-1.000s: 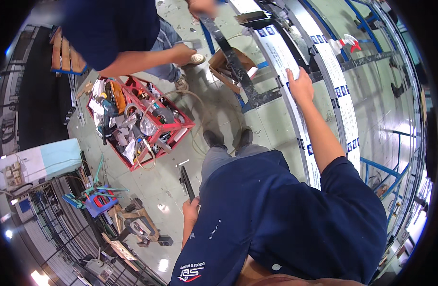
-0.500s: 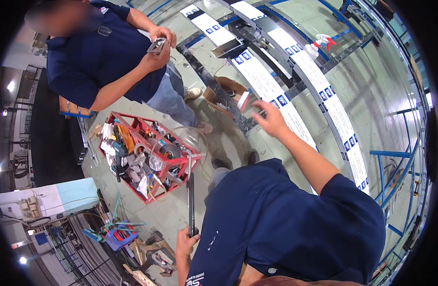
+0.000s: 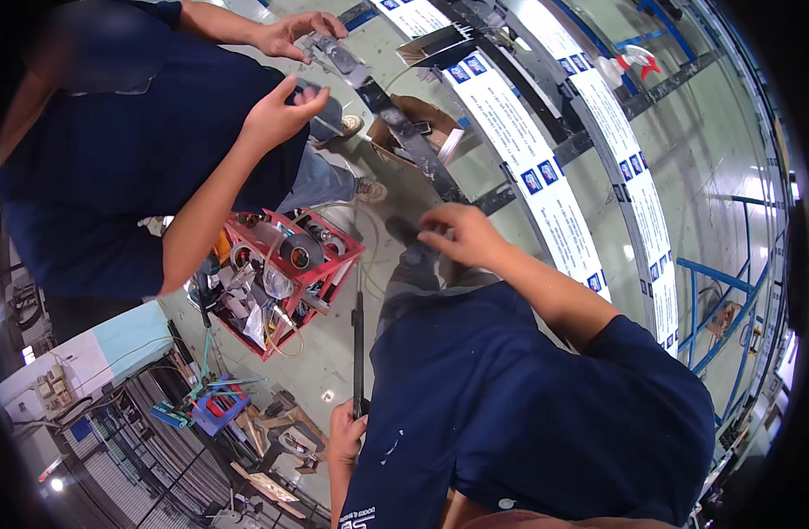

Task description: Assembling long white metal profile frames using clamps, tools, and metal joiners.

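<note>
My left hand (image 3: 347, 432) is closed around the lower part of a long, narrow black bar (image 3: 359, 353), beside my left leg. The bar points away from me, and its far end looks thinner and greyer. My right hand (image 3: 464, 236) hovers in front of my body with fingers loosely bent and the thumb apart; I see nothing in it. It is nearest to a dark frame beam (image 3: 404, 132) and a white-filmed profile (image 3: 523, 145). Across from me, a co-worker's hand (image 3: 303, 35) is at a small grey metal piece (image 3: 334, 55) by the beam's end; their other hand (image 3: 285, 110) is half open.
A red tool crate (image 3: 347, 264) full of tapes and tools stands on the floor at left centre. A cardboard box (image 3: 431, 115) lies under the beam. A second filmed profile (image 3: 612, 119), a spray bottle (image 3: 629, 66) and blue metal frames (image 3: 717, 278) are to the right.
My right hand has drawn back from the beam toward my body. The co-worker has come closer, parted their hands and brought the metal piece to the beam's end. My left hand still holds the bar.
</note>
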Demonstrator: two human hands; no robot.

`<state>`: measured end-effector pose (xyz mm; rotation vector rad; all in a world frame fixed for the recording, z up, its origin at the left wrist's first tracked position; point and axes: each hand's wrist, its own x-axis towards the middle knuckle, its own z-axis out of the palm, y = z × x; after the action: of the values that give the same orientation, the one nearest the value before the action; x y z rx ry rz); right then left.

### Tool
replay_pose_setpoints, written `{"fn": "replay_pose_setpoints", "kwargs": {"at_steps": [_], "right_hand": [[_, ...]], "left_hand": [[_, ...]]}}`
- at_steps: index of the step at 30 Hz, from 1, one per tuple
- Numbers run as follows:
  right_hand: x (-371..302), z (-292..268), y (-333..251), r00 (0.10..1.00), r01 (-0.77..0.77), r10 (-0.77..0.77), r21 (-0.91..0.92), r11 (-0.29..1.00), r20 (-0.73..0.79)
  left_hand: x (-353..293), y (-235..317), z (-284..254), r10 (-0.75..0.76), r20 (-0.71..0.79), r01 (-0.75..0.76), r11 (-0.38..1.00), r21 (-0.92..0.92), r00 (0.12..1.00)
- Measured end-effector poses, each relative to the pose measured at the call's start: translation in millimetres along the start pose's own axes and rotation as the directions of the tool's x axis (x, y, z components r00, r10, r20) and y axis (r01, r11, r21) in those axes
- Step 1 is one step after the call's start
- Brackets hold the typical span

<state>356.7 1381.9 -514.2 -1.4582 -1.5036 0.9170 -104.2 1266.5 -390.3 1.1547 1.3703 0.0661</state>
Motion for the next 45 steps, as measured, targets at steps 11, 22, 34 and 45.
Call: {"fn": "replay_pose_setpoints", "kwargs": {"at_steps": [11, 22, 34, 45], "right_hand": [[51, 1, 78, 0.983, -0.137, 0.098, -0.266, 0.954, -0.156], [57, -35, 67, 0.989, -0.145, 0.145, -0.112, 0.983, -0.010], [72, -73, -4, 0.625, -0.411, 0.196, 0.105, 0.905, 0.756], [86, -51, -74, 0.423, -0.668, -0.042, 0.343, 0.661, 0.905]], "left_hand": [[104, 54, -53, -0.182, 0.011, 0.182, 0.983, -0.033, 0.983], [142, 108, -60, -0.124, 0.177, 0.090, 0.978, 0.188, 0.976], [-12, 176, -9, 0.047, 0.057, -0.057, 0.978, 0.199, 0.997], [-90, 289, 28, 0.059, 0.186, -0.152, 0.826, 0.543, 0.981]]}}
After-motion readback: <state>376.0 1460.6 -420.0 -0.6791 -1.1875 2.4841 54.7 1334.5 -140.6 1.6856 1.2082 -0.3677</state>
